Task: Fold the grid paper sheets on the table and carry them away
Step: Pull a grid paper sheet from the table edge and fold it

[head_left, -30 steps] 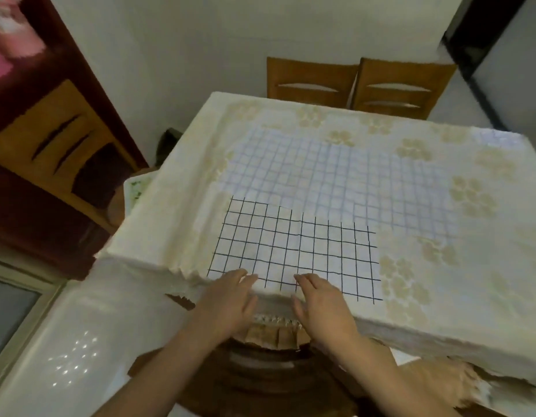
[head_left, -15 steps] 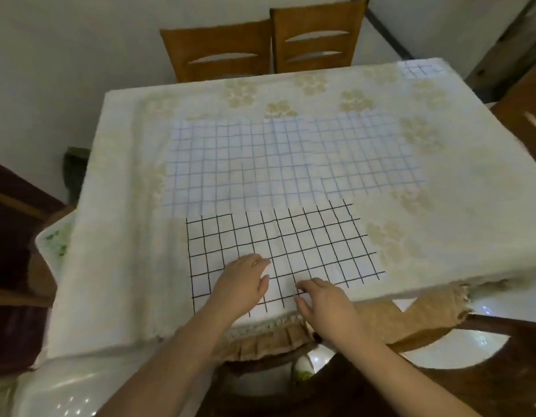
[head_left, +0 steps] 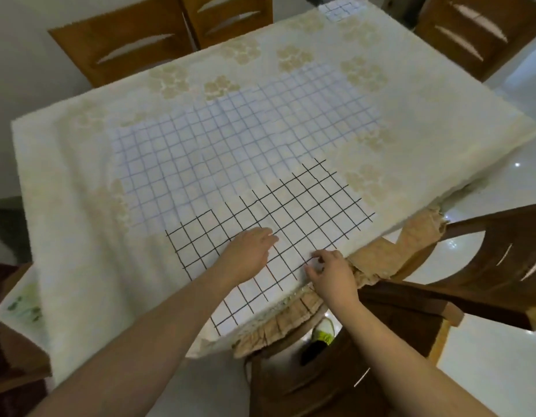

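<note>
A white sheet with a bold black grid [head_left: 294, 218] lies at the near edge of the table [head_left: 65, 206]. Behind it a larger sheet with a faint blue grid [head_left: 230, 145] covers the table's middle. My left hand [head_left: 245, 254] rests flat on the black-grid sheet, fingers straight. My right hand [head_left: 330, 272] is at the sheet's near edge; its curled fingertips pinch the paper there. A small piece of blue-grid paper [head_left: 339, 10] sits at the far right corner.
A cream flower-patterned cloth covers the table and hangs over its edges. Two wooden chairs [head_left: 158, 40] stand at the far side, another [head_left: 477, 31] at the far right, and a dark chair [head_left: 471, 266] close on my right. A shoe [head_left: 321, 335] shows below.
The view has swung, so the table now lies turned. My left hand slid farther onto the black-grid sheet. My right hand's fingers went from flat to curled at the sheet's near edge.
</note>
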A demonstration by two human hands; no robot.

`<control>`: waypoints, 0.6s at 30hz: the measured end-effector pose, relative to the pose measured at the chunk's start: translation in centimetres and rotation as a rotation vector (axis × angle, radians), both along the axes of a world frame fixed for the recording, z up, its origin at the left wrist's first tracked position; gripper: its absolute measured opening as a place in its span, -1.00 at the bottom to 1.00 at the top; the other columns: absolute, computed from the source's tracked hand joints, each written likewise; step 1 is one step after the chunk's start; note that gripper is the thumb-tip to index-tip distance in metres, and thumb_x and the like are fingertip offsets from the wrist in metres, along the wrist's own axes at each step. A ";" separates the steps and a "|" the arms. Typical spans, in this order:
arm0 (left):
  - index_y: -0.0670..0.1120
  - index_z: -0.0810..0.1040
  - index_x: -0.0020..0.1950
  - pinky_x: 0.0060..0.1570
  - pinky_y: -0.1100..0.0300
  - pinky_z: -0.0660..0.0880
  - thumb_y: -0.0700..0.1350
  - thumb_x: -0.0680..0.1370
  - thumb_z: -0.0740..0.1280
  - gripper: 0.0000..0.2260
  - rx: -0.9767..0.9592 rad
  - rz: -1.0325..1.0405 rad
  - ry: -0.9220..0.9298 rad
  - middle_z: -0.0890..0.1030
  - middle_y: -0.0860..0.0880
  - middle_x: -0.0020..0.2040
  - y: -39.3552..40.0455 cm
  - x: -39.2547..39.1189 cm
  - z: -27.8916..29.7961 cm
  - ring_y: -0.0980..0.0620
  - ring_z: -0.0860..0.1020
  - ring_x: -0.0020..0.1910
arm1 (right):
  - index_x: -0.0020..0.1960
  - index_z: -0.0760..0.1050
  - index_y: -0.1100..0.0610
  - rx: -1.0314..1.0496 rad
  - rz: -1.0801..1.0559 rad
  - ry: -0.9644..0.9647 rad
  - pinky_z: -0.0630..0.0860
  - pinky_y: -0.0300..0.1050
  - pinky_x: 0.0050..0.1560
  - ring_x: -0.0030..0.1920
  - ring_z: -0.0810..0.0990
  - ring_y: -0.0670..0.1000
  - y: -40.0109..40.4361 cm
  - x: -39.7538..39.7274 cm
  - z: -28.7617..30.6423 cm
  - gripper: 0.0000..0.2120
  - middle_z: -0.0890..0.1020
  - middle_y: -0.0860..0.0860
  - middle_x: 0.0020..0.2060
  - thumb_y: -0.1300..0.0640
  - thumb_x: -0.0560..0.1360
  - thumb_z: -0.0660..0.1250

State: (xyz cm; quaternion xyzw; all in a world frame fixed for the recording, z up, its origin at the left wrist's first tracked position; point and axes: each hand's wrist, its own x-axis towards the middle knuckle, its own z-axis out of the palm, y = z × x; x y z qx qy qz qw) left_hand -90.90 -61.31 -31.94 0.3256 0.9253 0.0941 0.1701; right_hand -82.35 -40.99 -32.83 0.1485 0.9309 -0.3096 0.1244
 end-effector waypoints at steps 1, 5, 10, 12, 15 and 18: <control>-0.11 0.29 0.51 0.40 -0.01 0.19 -0.15 0.61 0.22 -0.55 -0.013 -0.021 0.016 0.27 -0.13 0.52 0.2 -0.4 -0.3 -0.12 0.26 0.48 | 0.25 0.50 0.05 0.023 -0.018 0.023 0.51 0.01 0.05 0.09 0.53 0.09 -0.2 0.2 -0.2 -0.65 0.49 0.05 0.12 -0.01 0.50 0.35; -0.02 -0.07 0.60 0.52 -0.04 -0.07 0.06 0.61 0.23 -0.33 -0.210 -0.137 0.064 -0.12 -0.05 0.60 1.1 -2.0 -1.3 -0.06 -0.09 0.58 | 0.27 0.50 0.05 0.164 -0.013 0.130 0.41 0.09 0.16 0.21 0.46 0.13 -1.8 0.6 -0.6 -0.56 0.50 0.06 0.18 -0.06 0.43 0.40; 0.01 -0.18 0.59 0.51 -0.08 -0.18 0.32 0.48 0.26 -0.10 -0.362 -0.132 0.056 -0.23 -0.03 0.59 1.4 -3.8 -1.6 -0.05 -0.20 0.57 | 0.39 0.39 0.10 0.245 0.065 0.150 0.34 0.15 0.33 0.36 0.41 0.16 -2.6 1.0 -1.8 -0.34 0.48 0.08 0.34 -0.16 0.39 0.43; 0.03 -0.18 0.59 0.51 -0.09 -0.17 0.37 0.46 0.24 -0.09 -0.365 -0.129 0.049 -0.21 -0.03 0.60 1.2 -4.0 -2.0 -0.05 -0.18 0.57 | 0.44 0.34 0.13 0.274 0.101 0.141 0.31 0.15 0.37 0.40 0.38 0.16 -2.5 1.1 -2.1 -0.28 0.46 0.09 0.37 -0.21 0.41 0.38; 0.06 -0.18 0.59 0.50 -0.09 -0.17 0.42 0.44 0.19 -0.10 -0.318 -0.083 0.046 -0.18 -0.01 0.60 1.0 -3.6 -2.5 -0.05 -0.15 0.57 | 0.46 0.31 0.16 0.296 0.126 0.142 0.29 0.16 0.39 0.41 0.38 0.16 -1.9 0.9 -2.4 -0.25 0.46 0.11 0.38 -0.22 0.41 0.36; 0.05 -0.11 0.60 0.49 -0.13 -0.14 0.51 0.38 -0.04 -0.09 -0.295 -0.018 0.084 -0.11 -0.03 0.61 1.4 -2.6 -2.9 -0.08 -0.07 0.57 | 0.48 0.28 0.18 0.296 0.139 0.136 0.28 0.17 0.39 0.42 0.36 0.17 -1.5 0.5 -2.4 -0.25 0.44 0.12 0.39 -0.23 0.44 0.30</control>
